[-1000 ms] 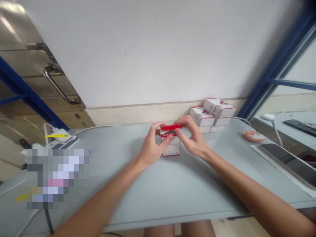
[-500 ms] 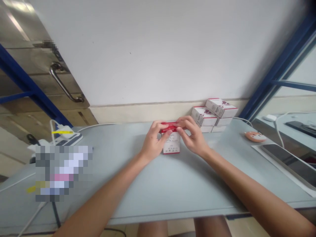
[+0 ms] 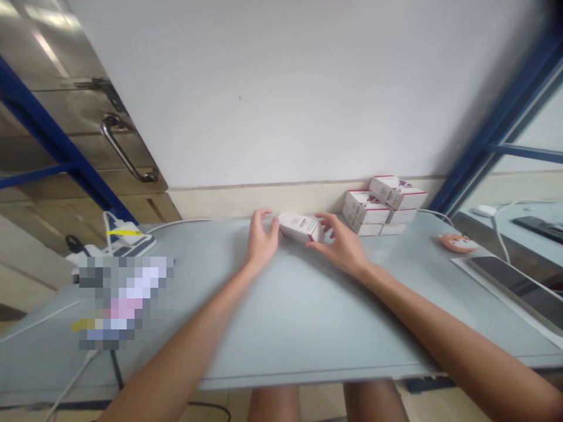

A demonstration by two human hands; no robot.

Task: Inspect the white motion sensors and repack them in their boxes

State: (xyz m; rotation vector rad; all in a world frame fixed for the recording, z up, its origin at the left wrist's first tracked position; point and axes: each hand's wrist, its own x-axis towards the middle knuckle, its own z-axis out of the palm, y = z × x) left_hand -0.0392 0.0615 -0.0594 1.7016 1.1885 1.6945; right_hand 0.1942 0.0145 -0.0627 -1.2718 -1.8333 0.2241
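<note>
A small white cardboard box [image 3: 299, 226] with red edges lies on its long side between my two hands, turned at a slant. My right hand [image 3: 345, 243] is around its right end, thumb at the near corner and fingers at the far one. At the box's left end is my left hand [image 3: 263, 237], fingers apart and curved, thumb close to the box corner. Whether that thumb touches the cardboard I cannot tell. Just beyond my right hand stands a stack of similar white and red boxes [image 3: 368, 205], several in number, against the wall.
A grey-blue table [image 3: 264, 328] spans the view. On its left are a power strip [image 3: 132, 246] with plugs and a pixelated object [image 3: 127, 299]. To the right lie an orange mouse-like object [image 3: 457, 242] and a dark flat device [image 3: 514, 287]. A white wall [image 3: 281, 94] rises behind.
The box has gone from upright with its red top facing me to lying on its side. My left hand has spread from its grip, while my right hand stays at the right end.
</note>
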